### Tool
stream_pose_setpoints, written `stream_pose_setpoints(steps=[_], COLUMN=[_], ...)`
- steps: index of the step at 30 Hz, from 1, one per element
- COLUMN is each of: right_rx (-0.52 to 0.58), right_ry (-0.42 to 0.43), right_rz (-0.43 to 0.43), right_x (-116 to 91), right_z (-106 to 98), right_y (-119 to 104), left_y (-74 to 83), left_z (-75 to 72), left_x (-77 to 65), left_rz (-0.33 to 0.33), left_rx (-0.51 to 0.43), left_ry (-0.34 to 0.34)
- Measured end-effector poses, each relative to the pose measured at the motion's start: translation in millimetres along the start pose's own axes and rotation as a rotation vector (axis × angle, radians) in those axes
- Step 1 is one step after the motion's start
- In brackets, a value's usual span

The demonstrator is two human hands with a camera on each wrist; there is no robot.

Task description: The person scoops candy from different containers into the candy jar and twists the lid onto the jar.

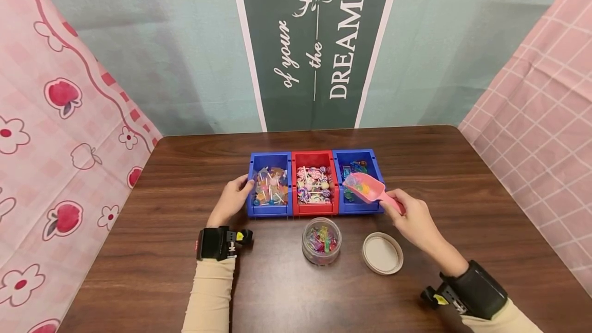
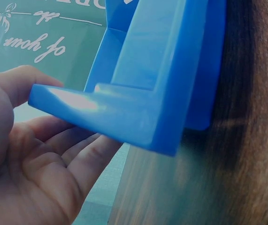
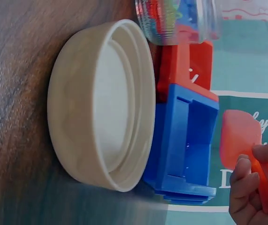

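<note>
My right hand (image 1: 414, 219) grips the handle of a pink scoop (image 1: 375, 189), tilted above the right blue bin (image 1: 363, 208). Small clear colourful pieces lie in the scoop's bowl, and blue and green pieces in that bin. On the other side, my left hand (image 1: 229, 200) holds the left wall of the left blue bin (image 1: 270, 211), which contains wrapped lollipop-like pieces. The left wrist view shows the thumb and fingers on either side of the blue bin's edge (image 2: 124, 119). Between the blue bins stands a red bin (image 1: 314, 209) of small lollipops.
A clear round jar (image 1: 321, 259) with colourful pieces stands in front of the red bin. To its right lies a cream lid (image 1: 383, 254), hollow side up. All sit on a dark wooden table (image 1: 277, 297), with printed cloths hanging behind and at both sides.
</note>
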State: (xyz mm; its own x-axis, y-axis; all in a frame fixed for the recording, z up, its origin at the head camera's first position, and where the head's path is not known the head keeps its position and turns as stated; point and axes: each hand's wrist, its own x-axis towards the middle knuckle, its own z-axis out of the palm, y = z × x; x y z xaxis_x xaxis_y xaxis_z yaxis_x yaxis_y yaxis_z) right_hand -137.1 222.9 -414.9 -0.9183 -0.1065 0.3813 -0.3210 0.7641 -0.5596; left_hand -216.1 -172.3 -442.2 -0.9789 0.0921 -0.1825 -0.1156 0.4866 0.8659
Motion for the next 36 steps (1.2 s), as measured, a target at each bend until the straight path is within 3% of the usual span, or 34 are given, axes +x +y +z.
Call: stream_pose_setpoints(steps=[14, 17, 23, 36], right_rx=[0.004, 0.024, 0.099, 0.195], right_ry=[-0.038, -0.062, -0.149, -0.377], right_rz=[-0.129, -0.149, -0.210, -0.319], right_x=[-13.9, -15.4, -17.9, -19.5], right_z=[-4.9, -5.9, -7.9, -14.4], right_y=[-14.8, -16.1, -16.1, -11.8], left_y=[0.3, -0.4, -1.5, 0.1], left_z=[1.4, 1.4, 0.9, 1.3], left_x=[-2.6, -1.9, 0.2, -0.5], left_rz=[0.048, 0.028, -0.011, 0.011], left_rx=[0.031, 0.020, -0.001, 0.008], left_ry=[0.025, 0.017, 0.000, 0.009])
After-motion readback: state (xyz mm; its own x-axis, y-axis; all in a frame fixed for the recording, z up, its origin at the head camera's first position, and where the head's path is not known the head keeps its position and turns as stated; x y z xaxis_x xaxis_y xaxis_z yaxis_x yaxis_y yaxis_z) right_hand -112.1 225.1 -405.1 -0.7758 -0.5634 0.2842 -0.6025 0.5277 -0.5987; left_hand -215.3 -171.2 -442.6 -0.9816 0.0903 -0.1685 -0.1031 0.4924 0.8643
